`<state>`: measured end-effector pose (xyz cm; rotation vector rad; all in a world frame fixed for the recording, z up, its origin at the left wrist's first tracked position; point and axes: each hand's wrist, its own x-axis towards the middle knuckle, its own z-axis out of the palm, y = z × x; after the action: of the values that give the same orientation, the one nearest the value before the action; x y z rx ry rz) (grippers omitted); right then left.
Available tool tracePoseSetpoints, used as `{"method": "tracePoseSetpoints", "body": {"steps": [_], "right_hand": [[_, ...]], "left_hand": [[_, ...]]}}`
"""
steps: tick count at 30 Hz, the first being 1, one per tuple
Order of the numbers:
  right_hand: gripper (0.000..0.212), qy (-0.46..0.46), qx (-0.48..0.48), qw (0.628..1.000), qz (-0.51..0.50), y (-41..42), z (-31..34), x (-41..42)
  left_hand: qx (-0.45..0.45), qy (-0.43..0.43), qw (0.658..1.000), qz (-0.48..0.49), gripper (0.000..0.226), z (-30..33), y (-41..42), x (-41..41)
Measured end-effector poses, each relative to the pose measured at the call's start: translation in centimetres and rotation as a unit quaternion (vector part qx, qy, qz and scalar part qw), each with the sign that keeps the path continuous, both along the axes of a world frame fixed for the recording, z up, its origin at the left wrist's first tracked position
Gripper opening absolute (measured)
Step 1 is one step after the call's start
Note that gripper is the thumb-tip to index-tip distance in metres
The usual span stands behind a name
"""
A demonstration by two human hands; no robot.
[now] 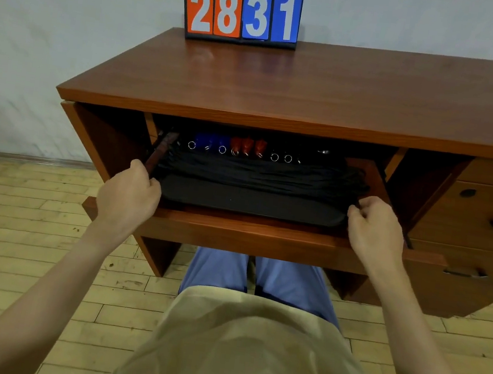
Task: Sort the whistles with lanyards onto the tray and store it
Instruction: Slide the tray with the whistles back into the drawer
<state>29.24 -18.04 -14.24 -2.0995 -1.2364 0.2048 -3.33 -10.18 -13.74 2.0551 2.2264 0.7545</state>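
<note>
Black tray (252, 201) lies in the pulled-out drawer (252, 234) under the wooden surface (282, 88), loaded with a row of whistles (231, 147) (blue, red and darker ones) at its far edge and their black lanyards (259, 171) bunched across the middle. Left hand (129, 192) curls its fingers round the tray's left end, and the right hand (374, 224) pinches the right end, so each grip is clenched on the tray rather than released. Sorting looks done; what remains, by my reading, is seating the tray and shutting the drawer. Risk lies mostly in the fit: the tray nearly fills the drawer's width, so fingers may get trapped between rim and drawer side. Tilting the tray while letting go could slide the whistles toward the back or tangle the cords. A lanyard loop hanging over an edge could also snag as the drawer closes. On the surface, a scoreboard (242, 10) stands well apart.
</note>
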Motion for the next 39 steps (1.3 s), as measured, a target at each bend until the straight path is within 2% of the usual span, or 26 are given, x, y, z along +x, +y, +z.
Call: {"method": "tracePoseSetpoints", "body": {"steps": [4,8,12,14,18,22,30,33,39], "right_hand": [[0.017,-0.081,-0.064,0.994,0.018,0.1,0.1,-0.2],[0.016,-0.135,-0.113,0.984,0.040,0.2,0.3,-0.2],[0.021,-0.150,-0.116,0.979,0.068,0.0,0.7,0.3],[0.027,-0.156,-0.100,0.981,0.058,-0.4,0.9,0.1],[0.055,-0.186,0.013,0.980,-0.071,-1.4,-1.1,-2.0],[0.048,-0.194,0.135,0.964,-0.124,-1.4,-3.7,-3.2],[0.031,-0.179,0.269,0.939,-0.121,1.1,-4.8,-2.5],[0.036,-0.156,0.279,0.943,-0.096,2.5,-5.4,-2.1],[0.062,-0.100,0.185,0.976,-0.050,4.5,-6.5,-2.1]], "left_hand": [[-0.001,0.059,0.998,0.015,0.016,-0.6,0.0,-0.2],[0.003,0.057,0.998,0.029,0.016,-1.3,-0.4,-0.2],[0.031,0.031,0.998,0.043,0.020,-1.8,-0.7,-0.4],[0.053,0.024,0.997,0.050,0.025,-2.3,-0.9,-0.4],[0.125,-0.016,0.989,0.074,0.036,-4.1,-1.9,0.2],[0.161,-0.062,0.982,0.078,0.053,-5.5,-2.7,1.0],[0.215,-0.087,0.970,0.071,0.045,-6.3,-0.1,1.8],[0.216,-0.098,0.968,0.075,0.044,-6.1,2.1,2.5],[0.193,-0.117,0.971,0.083,0.052,-5.7,6.9,3.8]]}}
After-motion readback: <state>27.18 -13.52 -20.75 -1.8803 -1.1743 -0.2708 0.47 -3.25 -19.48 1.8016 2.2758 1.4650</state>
